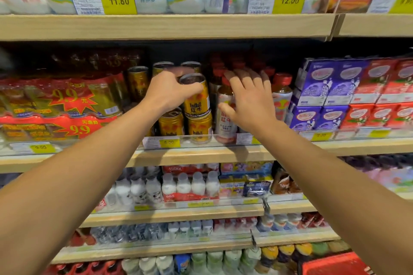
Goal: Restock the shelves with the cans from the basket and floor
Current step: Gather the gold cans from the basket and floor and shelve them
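- A gold Red Bull can [196, 96] stands stacked on another Red Bull can [199, 128] at the near edge of the middle shelf [201, 154].
- The left hand [169, 91] clamps its top.
- The right hand [248, 98], fingers spread, rests against the red-capped bottle [225, 116] just right.

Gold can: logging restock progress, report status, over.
Left hand gripping gold can, seating it atop lower can. Right hand open against red-capped bottle. Nothing blocking.
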The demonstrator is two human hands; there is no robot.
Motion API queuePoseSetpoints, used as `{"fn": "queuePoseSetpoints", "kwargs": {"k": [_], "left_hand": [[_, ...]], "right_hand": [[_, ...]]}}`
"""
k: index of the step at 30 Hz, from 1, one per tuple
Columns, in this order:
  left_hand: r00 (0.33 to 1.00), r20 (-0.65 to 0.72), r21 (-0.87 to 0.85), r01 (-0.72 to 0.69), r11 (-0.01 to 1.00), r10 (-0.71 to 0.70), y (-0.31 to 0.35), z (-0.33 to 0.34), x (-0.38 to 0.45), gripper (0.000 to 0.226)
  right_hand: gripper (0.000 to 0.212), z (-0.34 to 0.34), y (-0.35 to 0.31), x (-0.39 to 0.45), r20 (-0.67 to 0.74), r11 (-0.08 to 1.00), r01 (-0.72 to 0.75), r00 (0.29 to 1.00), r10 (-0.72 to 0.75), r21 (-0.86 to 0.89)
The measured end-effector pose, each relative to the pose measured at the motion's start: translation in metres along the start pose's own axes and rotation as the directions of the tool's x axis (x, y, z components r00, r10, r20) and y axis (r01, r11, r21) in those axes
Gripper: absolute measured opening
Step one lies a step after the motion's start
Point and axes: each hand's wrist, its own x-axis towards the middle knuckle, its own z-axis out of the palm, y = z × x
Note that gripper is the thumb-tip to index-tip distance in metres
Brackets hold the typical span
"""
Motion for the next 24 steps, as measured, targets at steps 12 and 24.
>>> {"fn": "queuePoseSetpoints", "kwargs": {"k": [12, 24], "left_hand": [[0.996, 0.066, 0.063, -0.058, 0.996, 0.054, -0.001, 0.011, 0.002, 0.063], [0.995, 0.083, 0.17, -0.06, 0.984, 0.046, -0.008, 0.014, 0.01, 0.075]], "right_hand": [[0.066, 0.012, 0.005, -0.001, -0.051, 0.999, 0.018, 0.999, -0.016, 0.05], [0.066, 0.014, 0.006, 0.0, -0.059, 0.997, 0.017, 0.998, -0.013, 0.075]]}}
